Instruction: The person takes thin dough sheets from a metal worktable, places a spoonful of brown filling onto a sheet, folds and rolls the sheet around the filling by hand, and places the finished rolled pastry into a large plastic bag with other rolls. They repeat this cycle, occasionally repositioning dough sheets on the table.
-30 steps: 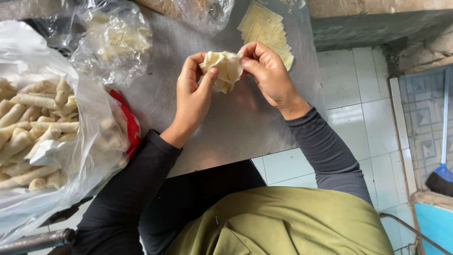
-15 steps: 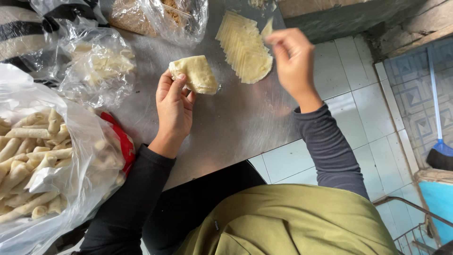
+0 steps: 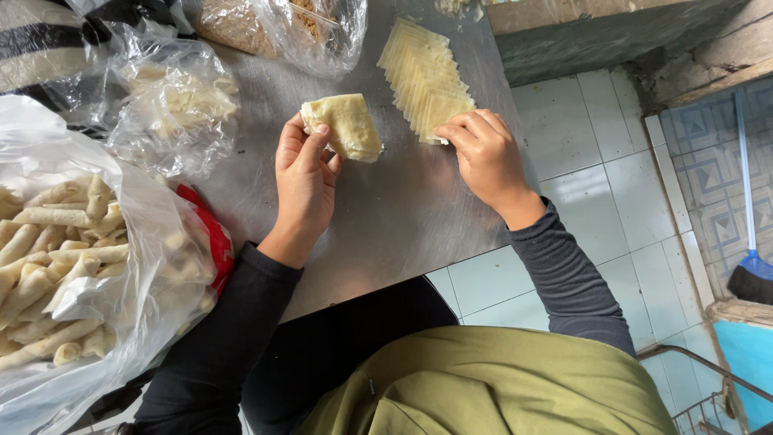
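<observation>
Left hand (image 3: 304, 173) is curled, its thumb and fingers pinching one folded pastry packet (image 3: 346, 126) just above the metal table (image 3: 403, 217). The packet is pale yellow, roughly triangular, and tilted with its wide end to the right. Right hand (image 3: 483, 149) lies palm-down with fingers bent together, fingertips pressed on the near end of the wrapper stack (image 3: 423, 76); whether a sheet is actually pinched cannot be told.

Counted: one packet in hand, one fanned stack of square wrappers, two hands. Three clear plastic bags show: a large one (image 3: 88, 266) at the left full of rolled pastries, too many to count; a smaller one (image 3: 173, 101) with pale pieces behind it; and one at the top edge (image 3: 282, 24) holding brownish filling. A red strip (image 3: 211, 238) lies against the large bag.

Half a second earlier the right hand was raised over the far side of the stack; it has since come down onto the near end. One second earlier both hands were together on the packet, which the left hand alone holds now. A broom (image 3: 753, 270) leans beside the tiled floor (image 3: 612, 161) at the right.
</observation>
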### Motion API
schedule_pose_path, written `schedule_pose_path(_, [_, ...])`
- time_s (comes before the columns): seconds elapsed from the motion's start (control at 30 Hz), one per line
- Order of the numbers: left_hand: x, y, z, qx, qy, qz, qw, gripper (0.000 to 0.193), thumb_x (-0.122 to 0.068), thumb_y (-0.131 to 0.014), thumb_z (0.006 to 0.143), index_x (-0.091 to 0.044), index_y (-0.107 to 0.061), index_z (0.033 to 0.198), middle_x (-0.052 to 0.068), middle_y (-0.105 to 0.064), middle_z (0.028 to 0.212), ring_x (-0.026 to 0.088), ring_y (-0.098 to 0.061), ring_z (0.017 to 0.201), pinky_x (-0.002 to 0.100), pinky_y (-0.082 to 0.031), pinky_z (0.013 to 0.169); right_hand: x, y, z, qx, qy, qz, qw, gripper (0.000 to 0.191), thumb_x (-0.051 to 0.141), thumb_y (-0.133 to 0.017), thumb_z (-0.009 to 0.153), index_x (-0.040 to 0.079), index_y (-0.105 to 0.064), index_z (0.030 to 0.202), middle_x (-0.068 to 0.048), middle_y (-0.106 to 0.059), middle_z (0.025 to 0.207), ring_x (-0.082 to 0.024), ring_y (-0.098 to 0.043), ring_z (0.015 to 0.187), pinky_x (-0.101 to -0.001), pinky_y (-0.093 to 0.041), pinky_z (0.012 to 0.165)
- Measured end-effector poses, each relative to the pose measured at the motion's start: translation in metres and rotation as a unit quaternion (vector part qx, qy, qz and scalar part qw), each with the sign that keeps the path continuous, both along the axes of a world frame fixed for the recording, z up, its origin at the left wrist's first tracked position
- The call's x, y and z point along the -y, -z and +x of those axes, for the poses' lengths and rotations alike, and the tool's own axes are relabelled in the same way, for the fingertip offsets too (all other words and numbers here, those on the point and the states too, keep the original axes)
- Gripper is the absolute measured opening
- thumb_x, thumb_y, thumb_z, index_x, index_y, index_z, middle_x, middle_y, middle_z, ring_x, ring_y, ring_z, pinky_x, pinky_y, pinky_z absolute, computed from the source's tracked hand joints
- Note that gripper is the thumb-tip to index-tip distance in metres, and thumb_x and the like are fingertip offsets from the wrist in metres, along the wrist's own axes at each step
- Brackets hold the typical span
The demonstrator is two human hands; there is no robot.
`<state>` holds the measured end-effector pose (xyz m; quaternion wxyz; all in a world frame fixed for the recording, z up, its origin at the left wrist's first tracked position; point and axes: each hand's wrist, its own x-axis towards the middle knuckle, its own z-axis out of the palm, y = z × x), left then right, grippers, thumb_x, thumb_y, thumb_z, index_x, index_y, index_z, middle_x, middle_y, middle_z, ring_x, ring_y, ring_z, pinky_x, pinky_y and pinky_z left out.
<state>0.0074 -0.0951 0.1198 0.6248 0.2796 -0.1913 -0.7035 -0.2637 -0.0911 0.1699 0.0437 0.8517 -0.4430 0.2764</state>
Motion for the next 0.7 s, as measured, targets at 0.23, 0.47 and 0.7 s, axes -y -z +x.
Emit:
schedule_pose_path(0.23, [-0.001,-0.003,-0.003,0.014,0.009,-0.005,1.000,0.026,-0.013,-0.060,0.104,-0.007,-0.052,0.128,0.005,-0.064,0.122,0.015,-0.066,0.110,0.033,-0.059,0.094,-0.003,0.001,0.003,0.004,-0.004,0.017,1.000,0.025,-0.011,-0.069,0.088,0.007,-0.074,0.105,-0.004,-0.068,0.099,-0.026,-0.064,0.097,-0.0373,-0.054,0.087])
schedule_pose_path(0.47, [-0.004,-0.008,-0.004,0.019,0.027,-0.015,0.999,0.027,-0.014,-0.061,0.104,-0.008,-0.053,0.129,0.003,-0.063,0.122,0.011,-0.064,0.111,0.029,-0.058,0.091,-0.007,-0.014,0.009,0.007,-0.016,0.038,0.999,0.020,-0.003,-0.072,0.091,0.007,-0.072,0.108,-0.006,-0.068,0.104,-0.026,-0.064,0.098,-0.0389,-0.053,0.089])
schedule_pose_path(0.7, [-0.009,-0.007,-0.011,0.053,0.083,-0.069,0.993,0.023,-0.010,-0.074,0.101,-0.009,-0.059,0.119,-0.002,-0.063,0.113,0.006,-0.062,0.101,0.023,-0.053,0.087,-0.009,-0.029,0.047,0.335,-0.093,0.294,0.891,0.031,0.014,-0.079,0.097,0.003,-0.061,0.120,-0.003,-0.066,0.112,-0.010,-0.064,0.101,-0.0274,-0.053,0.092])
